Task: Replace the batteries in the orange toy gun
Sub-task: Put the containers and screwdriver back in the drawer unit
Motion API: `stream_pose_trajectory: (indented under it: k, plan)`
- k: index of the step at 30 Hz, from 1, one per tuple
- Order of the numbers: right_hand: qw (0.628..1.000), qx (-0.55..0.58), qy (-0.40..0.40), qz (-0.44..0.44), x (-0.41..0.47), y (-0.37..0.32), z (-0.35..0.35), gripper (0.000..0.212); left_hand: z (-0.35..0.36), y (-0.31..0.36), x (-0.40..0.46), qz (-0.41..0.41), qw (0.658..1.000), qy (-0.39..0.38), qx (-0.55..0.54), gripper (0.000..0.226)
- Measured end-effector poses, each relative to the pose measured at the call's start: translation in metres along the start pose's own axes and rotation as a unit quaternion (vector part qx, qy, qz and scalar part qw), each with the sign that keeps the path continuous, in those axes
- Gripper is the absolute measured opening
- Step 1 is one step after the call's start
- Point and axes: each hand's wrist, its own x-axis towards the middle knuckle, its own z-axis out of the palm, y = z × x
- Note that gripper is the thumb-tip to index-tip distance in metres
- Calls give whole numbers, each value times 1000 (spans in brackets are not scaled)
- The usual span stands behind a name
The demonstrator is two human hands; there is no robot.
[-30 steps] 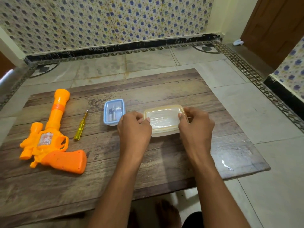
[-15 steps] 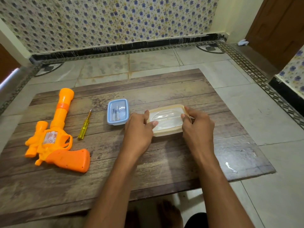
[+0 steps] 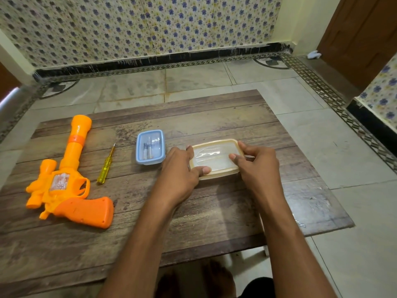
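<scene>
I have both hands on the yellow-rimmed box [image 3: 214, 159]: my left hand [image 3: 179, 171] grips its left end, thumb laid over the near corner of the lid and a finger hooked at the far corner, and my right hand [image 3: 258, 166] pinches the right end, thumb on top of the clear lid, fingers round the side. The lid looks seated; I see no gap along the rim. The box sits on the wooden table [image 3: 193, 222], right of centre.

Just to its left, close to my left knuckles, stands the blue box [image 3: 150, 146], lid on, with what look like batteries inside, though I cannot make them out sharply. Further left lies the yellow screwdriver [image 3: 105, 165], tip pointing away from me, and beyond it the orange toy gun [image 3: 66, 177], flat on its side near the table's left edge, grip toward me, untouched.

My reading is that I am about to pry this lid off. The risks: the lid gives suddenly and the light box jumps, spilling whatever it holds onto the tiled floor [image 3: 311, 147]; or my left hand jerks sideways and knocks the blue box. Pulling with only one corner freed could also flex the thin lid rather than release it.
</scene>
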Motion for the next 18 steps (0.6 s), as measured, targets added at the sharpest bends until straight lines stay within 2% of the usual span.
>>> stream_pose_trajectory:
  k: [4, 7, 11, 16, 18]
  plan:
    - [1000, -26, -3, -14, 1, -1, 1, 43, 0, -1, 1, 3, 1000, 0, -14, 70]
    - [997, -60, -17, -46, 0, -2, 3, 52, 1, -6, 5, 3, 999, 2, -41, 70]
    - [995, -82, -26, -52, 0, -2, 6, 63, 2, -14, 9, 23, 997, 28, -70, 54]
    - [996, -64, -36, -56, -1, -4, 8, 23, -7, -22, 12, 57, 987, 91, -116, 40]
    - [994, -57, -64, -65, -3, -7, 12, 21, -12, -26, 9, 80, 984, 112, -118, 37]
